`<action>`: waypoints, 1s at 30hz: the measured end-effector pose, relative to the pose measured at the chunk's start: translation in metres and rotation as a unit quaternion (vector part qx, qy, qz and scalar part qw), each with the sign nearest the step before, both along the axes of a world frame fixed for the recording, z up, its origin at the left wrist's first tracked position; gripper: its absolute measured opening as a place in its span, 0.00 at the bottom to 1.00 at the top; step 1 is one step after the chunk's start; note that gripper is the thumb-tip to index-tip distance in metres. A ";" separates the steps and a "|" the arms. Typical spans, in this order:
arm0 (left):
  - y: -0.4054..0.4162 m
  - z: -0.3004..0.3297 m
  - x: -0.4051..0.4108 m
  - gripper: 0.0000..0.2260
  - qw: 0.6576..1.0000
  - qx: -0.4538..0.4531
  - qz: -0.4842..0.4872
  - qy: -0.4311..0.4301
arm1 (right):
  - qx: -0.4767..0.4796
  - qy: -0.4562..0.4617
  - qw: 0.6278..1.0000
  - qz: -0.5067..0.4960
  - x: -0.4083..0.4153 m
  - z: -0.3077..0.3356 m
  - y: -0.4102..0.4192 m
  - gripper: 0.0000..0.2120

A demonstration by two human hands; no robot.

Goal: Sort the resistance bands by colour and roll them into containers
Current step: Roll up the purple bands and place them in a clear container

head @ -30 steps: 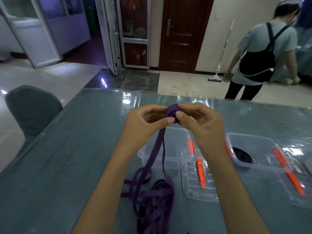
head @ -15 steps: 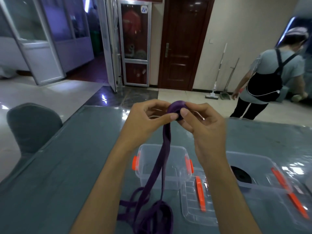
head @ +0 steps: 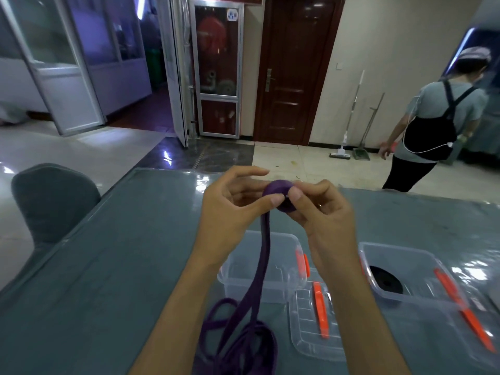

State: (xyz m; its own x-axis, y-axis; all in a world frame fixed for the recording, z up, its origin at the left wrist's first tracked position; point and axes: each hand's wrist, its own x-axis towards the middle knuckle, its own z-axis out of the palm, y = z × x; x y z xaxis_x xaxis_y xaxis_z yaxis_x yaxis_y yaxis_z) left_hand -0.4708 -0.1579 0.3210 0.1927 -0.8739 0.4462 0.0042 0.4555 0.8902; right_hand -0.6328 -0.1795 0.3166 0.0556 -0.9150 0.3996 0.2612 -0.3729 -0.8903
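**Two hands, one purple roll above the table**

Both hands meet over the grey-green table (head: 113,266), holding the rolled end of the purple band (head: 278,192). The left hand (head: 230,209) has its thumb pressed on the near face of the roll, its other fingers lying half-curled behind it; the right hand (head: 322,215) pinches the roll between thumb and curled fingers — how tightly is hard to say, since that hand is a little blurred.

From the roll the unrolled part of the band hangs straight down and ends in a loose heap of loops on the table, nearer the camera than the roll.

Below the roll, past the hanging strip, stands a clear container (head: 259,269) with orange clips. Just right of that container lies a clear lid (head: 305,328) with an orange clip. Further right of it sits a second clear container (head: 422,269) — a rolled black band (head: 385,280) lies inside.

Left of the table stands a grey chair (head: 51,201). Beyond the table, a person (head: 433,125) in a black apron walks near a mop (head: 349,115) leaning on the wall.
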 end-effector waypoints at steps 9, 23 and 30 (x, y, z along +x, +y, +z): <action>0.007 -0.025 -0.007 0.18 1.000 0.010 -0.016 -0.001 | -0.005 0.017 1.000 -0.020 -0.001 -0.008 0.005 0.09; 0.011 -0.041 -0.011 0.10 0.996 -0.051 0.065 -0.036 | 0.053 0.036 0.997 0.035 -0.001 -0.007 0.009 0.10; 0.005 -0.038 -0.016 0.13 1.000 -0.026 0.007 0.003 | -0.033 0.002 0.999 -0.019 -0.004 -0.010 0.004 0.08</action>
State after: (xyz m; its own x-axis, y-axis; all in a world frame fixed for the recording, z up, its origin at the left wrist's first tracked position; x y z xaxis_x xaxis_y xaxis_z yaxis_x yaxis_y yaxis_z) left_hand -0.4871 -0.1524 0.2832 0.2076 -0.8468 0.4898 0.0029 0.5012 0.8653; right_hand -0.6369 -0.1758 0.3068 0.0234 -0.8882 0.4588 0.2434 -0.4400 -0.8643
